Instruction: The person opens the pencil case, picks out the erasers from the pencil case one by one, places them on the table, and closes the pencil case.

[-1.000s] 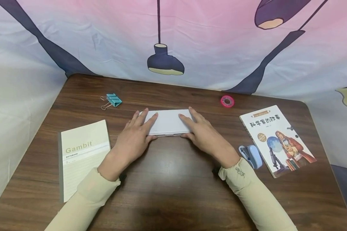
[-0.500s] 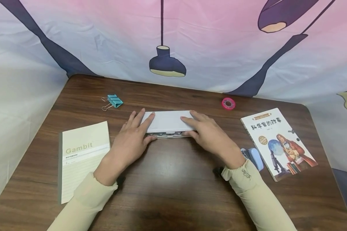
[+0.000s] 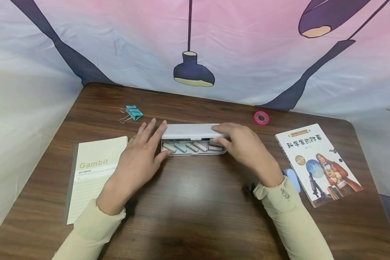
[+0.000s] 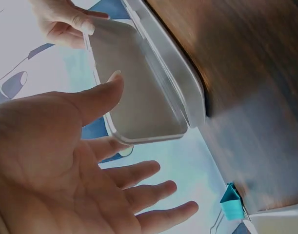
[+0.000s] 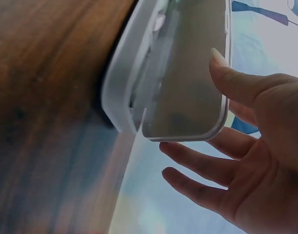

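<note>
A white pencil case (image 3: 195,154) rests on the table with its hinged lid (image 3: 188,130) tilted part way up. Several pale slanted bars (image 3: 181,147) lie in a row inside it. My right hand (image 3: 247,148) pinches the lid near its right end, thumb at the front edge and index finger behind, as the right wrist view shows. At the left end my left hand (image 3: 136,159) has its fingers spread, the index fingertip by the lid's corner and the thumb near the case's front. In the left wrist view the lid's grey inside (image 4: 139,92) faces the camera.
On the left lies a Gambit notebook (image 3: 97,162), with a teal binder clip (image 3: 134,112) behind it. A pink ring-shaped roll (image 3: 256,118) sits at the back right. A blue stapler (image 3: 292,180), partly behind the right forearm, touches an illustrated book (image 3: 315,162).
The lid has risen from shut to part way open, uncovering the bars inside. My right hand has lifted with the lid; the left fingers have come off its top toward the left.
</note>
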`<action>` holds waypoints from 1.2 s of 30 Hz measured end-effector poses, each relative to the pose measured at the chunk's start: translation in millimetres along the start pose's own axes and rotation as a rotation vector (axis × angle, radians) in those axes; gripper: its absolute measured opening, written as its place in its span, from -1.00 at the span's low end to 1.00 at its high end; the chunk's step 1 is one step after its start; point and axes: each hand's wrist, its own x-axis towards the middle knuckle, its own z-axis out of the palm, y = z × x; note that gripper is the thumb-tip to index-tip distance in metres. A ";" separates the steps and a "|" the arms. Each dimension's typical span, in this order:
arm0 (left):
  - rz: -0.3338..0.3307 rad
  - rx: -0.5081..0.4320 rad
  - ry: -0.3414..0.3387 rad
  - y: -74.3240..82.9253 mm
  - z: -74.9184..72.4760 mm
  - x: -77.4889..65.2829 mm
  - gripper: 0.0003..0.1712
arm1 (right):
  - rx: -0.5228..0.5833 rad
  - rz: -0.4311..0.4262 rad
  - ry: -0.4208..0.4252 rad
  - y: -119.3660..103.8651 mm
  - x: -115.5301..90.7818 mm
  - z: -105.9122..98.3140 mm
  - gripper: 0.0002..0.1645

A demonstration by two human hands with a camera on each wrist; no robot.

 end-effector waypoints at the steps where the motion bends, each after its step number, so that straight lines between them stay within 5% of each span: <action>1: -0.005 0.001 0.003 -0.8 -0.5 0.2 -0.05 | 0.007 0.016 0.010 -0.6 1.2 -1.8 -0.47; 8: -0.049 0.008 0.003 -5.3 -1.7 1.5 0.10 | 0.023 0.123 0.077 -3.2 8.3 -12.0 -0.59; 23: -0.034 0.027 0.016 -13.7 13.1 6.9 0.06 | 0.144 0.136 0.400 -0.6 34.3 -8.2 -0.76; 36: -0.058 0.090 -0.102 -4.2 11.7 17.2 0.10 | 0.141 0.188 0.375 0.7 51.1 -5.4 -0.65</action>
